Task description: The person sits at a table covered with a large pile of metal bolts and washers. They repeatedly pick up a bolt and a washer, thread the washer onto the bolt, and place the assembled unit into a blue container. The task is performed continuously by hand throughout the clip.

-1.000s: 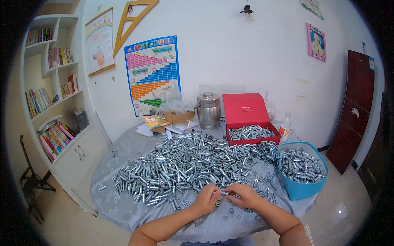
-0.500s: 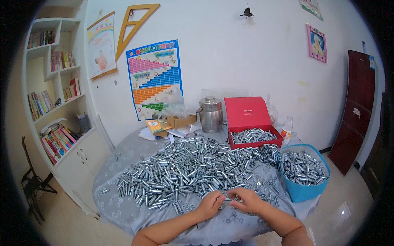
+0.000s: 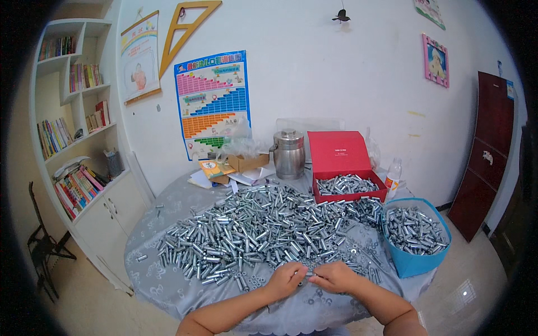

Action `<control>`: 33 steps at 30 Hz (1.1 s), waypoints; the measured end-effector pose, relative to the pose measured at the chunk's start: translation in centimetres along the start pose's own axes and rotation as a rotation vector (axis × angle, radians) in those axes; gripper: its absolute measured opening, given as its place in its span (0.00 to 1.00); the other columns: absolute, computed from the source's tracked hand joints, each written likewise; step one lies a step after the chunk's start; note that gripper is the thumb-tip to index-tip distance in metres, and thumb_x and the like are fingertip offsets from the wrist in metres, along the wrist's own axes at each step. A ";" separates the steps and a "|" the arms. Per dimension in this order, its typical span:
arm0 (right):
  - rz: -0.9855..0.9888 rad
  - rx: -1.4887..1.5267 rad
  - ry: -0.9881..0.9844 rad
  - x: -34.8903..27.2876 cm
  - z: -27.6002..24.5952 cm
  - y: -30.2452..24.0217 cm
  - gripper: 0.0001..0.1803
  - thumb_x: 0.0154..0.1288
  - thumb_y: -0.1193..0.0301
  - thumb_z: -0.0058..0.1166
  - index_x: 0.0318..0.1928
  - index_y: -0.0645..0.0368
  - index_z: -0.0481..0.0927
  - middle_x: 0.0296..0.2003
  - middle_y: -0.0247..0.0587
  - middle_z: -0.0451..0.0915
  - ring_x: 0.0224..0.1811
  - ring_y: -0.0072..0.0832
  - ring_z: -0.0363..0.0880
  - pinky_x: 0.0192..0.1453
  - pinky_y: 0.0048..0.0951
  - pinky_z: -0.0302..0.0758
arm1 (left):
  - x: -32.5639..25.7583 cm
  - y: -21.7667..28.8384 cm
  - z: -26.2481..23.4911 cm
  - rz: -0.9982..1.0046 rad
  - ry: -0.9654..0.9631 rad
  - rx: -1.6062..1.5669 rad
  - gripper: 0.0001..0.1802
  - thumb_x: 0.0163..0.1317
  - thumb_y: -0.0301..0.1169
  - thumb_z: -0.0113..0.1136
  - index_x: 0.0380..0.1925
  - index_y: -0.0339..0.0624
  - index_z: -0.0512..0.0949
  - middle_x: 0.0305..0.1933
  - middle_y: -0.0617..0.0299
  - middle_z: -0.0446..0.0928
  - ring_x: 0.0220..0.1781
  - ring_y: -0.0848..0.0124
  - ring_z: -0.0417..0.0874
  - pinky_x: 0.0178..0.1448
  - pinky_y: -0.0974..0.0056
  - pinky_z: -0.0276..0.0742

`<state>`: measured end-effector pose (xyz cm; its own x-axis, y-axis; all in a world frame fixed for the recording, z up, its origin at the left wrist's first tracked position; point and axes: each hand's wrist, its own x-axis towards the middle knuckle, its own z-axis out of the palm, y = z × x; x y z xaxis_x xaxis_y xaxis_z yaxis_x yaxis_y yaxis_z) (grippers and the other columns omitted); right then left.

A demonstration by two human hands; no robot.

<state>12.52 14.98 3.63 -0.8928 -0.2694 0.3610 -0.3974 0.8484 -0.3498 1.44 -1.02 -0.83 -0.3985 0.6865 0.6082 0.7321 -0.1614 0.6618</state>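
Note:
My left hand (image 3: pixel 287 280) and my right hand (image 3: pixel 334 276) meet over the near part of the table, just in front of a wide heap of silver expansion bolts (image 3: pixel 252 227). Fingers of both hands are closed, pinching one small metal bolt (image 3: pixel 310 274) between them, one hand at each end. Most of that bolt is hidden by the fingertips. Loose washers and nuts (image 3: pixel 320 297) are scattered on the grey cloth below and beside my hands.
A blue fabric bin (image 3: pixel 412 263) full of bolts stands at the right table edge. Behind it are an open red box (image 3: pixel 342 154) holding more bolts, a plastic bottle (image 3: pixel 393 176) and a steel pot (image 3: pixel 289 157). Papers and a cardboard box (image 3: pixel 248 162) lie at the back left.
My right hand's fingers, spread and slightly raised before, have closed onto the bolt near my left fingertips. My left hand stays nearly in place.

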 end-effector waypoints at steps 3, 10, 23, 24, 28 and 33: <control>-0.116 0.025 0.144 0.3 0.2 -0.1 0.17 0.59 0.57 0.50 0.24 0.58 0.72 0.20 0.42 0.72 0.23 0.40 0.74 0.25 0.36 0.70 | 0.5 0.6 -0.3 0.008 -0.027 0.025 0.13 0.61 0.34 0.46 0.25 0.35 0.70 0.24 0.53 0.69 0.27 0.58 0.71 0.33 0.61 0.66; -0.115 0.064 0.005 0.2 0.1 0.2 0.18 0.58 0.58 0.50 0.22 0.60 0.71 0.18 0.42 0.69 0.21 0.40 0.72 0.23 0.36 0.68 | 0.3 1.2 -0.5 -0.011 -0.057 0.016 0.14 0.61 0.34 0.46 0.23 0.35 0.70 0.22 0.54 0.68 0.25 0.58 0.70 0.31 0.60 0.65; -0.081 0.140 0.112 0.2 -0.4 -0.3 0.13 0.57 0.61 0.54 0.28 0.59 0.75 0.19 0.42 0.73 0.20 0.39 0.73 0.22 0.34 0.69 | -0.1 0.8 0.1 -0.436 -0.121 -0.367 0.21 0.65 0.41 0.43 0.20 0.36 0.70 0.17 0.70 0.64 0.22 0.82 0.60 0.26 0.71 0.59; -0.112 0.102 0.117 0.3 -0.4 0.1 0.12 0.56 0.62 0.55 0.29 0.59 0.75 0.19 0.42 0.73 0.20 0.39 0.73 0.22 0.34 0.69 | -0.2 0.4 0.3 -0.463 -0.115 -0.407 0.22 0.65 0.43 0.43 0.19 0.38 0.69 0.17 0.71 0.64 0.22 0.82 0.61 0.25 0.72 0.58; -0.078 0.050 0.067 0.2 -0.2 0.8 0.13 0.58 0.62 0.52 0.26 0.59 0.73 0.19 0.44 0.72 0.21 0.41 0.73 0.24 0.35 0.69 | 0.1 -0.2 0.3 -0.584 -0.189 -0.553 0.23 0.65 0.46 0.42 0.18 0.42 0.70 0.17 0.72 0.64 0.21 0.82 0.62 0.25 0.73 0.58; 0.185 0.420 0.016 -0.1 1.6 1.3 0.18 0.64 0.60 0.43 0.23 0.61 0.69 0.19 0.43 0.70 0.22 0.37 0.72 0.28 0.33 0.68 | 0.0 -0.1 0.7 -0.535 -0.125 -0.503 0.22 0.64 0.45 0.44 0.18 0.40 0.70 0.17 0.69 0.63 0.21 0.78 0.64 0.26 0.68 0.61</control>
<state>11.73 15.41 1.73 -0.9547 -0.1213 0.2717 -0.2863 0.6226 -0.7283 1.73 -0.57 -1.24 -0.5418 0.8330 0.1126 0.1024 -0.0676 0.9924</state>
